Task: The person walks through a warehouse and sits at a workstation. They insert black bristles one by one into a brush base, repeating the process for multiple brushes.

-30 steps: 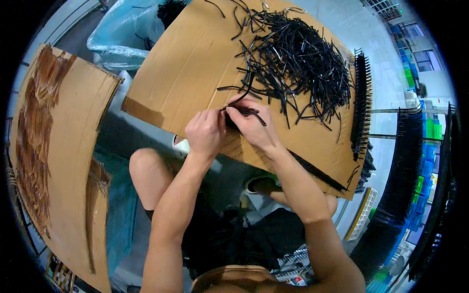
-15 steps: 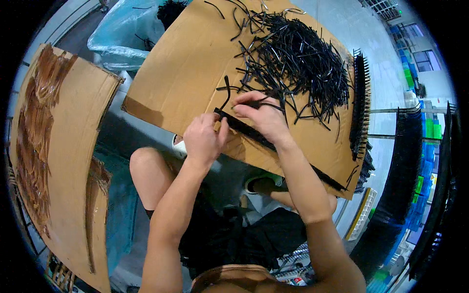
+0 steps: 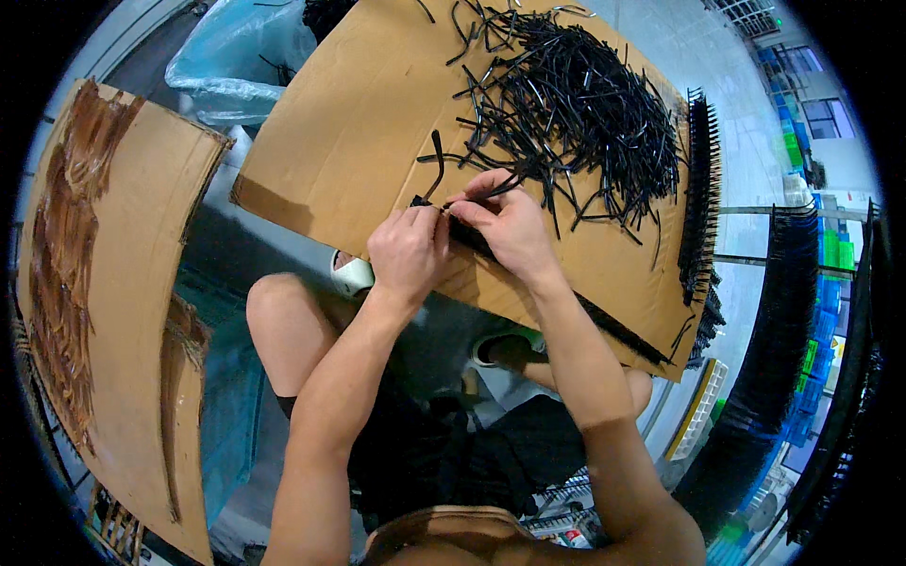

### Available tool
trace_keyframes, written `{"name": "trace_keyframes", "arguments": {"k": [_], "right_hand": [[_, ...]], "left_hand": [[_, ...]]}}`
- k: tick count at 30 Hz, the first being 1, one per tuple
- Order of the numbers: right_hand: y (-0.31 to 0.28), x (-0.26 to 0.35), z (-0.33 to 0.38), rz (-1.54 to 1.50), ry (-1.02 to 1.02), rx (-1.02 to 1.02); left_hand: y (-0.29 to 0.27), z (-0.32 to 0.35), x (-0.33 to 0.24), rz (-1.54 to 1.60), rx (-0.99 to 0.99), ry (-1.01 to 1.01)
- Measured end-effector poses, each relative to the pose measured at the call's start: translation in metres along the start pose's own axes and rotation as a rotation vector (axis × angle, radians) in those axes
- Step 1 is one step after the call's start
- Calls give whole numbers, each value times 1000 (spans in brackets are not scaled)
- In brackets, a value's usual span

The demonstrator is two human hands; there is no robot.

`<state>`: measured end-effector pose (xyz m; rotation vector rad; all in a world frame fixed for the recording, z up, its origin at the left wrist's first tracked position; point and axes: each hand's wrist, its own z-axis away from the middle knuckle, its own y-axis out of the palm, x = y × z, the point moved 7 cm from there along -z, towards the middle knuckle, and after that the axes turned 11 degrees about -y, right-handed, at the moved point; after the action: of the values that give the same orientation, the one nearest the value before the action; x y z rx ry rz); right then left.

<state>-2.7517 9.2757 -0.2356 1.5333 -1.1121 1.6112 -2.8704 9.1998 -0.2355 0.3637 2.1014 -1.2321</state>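
A long narrow black bar (image 3: 618, 330) lies slantwise along the near edge of the cardboard sheet. My left hand (image 3: 409, 247) is closed at its upper left end, thumb and fingers pinched together. One slim black strip (image 3: 438, 160), bent like an eyeglass temple, stands up from that end. My right hand (image 3: 510, 226) is closed on several such black strips (image 3: 505, 187), its thumb and fingertip meeting the left fingertips above the bar. The fingers hide the exact contact. Beyond the hands spreads a heap of loose black strips (image 3: 585, 113).
The cardboard sheet (image 3: 326, 123) serves as the work surface. A rack bar full of upright black strips (image 3: 698, 198) stands along its right edge. Further right hang more filled racks (image 3: 769, 349). To the left are a brown-stained cardboard piece (image 3: 142, 274) and a clear plastic bag (image 3: 231, 71).
My right hand has moved slightly left, and its fingertips now meet those of my left hand at the bar. My left hand has shifted a little right over the bar's end.
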Motion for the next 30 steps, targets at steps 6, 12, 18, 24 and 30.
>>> {"name": "trace_keyframes", "arguments": {"k": [6,12,18,24,30], "right_hand": [[-4,-4,-2,13,-24,-12],[5,2,1,72,-80,14],[2,-4,1,108,-124,-9],[19,34,-4,479,-267,221],[-17,9,9,-106,36,-51]], "left_hand": [[-1,-2,0,21,-44,16],[0,-1,1,9,-33,-1],[-2,-1,-3,-2,-14,1],[-4,2,7,-27,4,-86],[0,10,-10,41,16,-36]]}}
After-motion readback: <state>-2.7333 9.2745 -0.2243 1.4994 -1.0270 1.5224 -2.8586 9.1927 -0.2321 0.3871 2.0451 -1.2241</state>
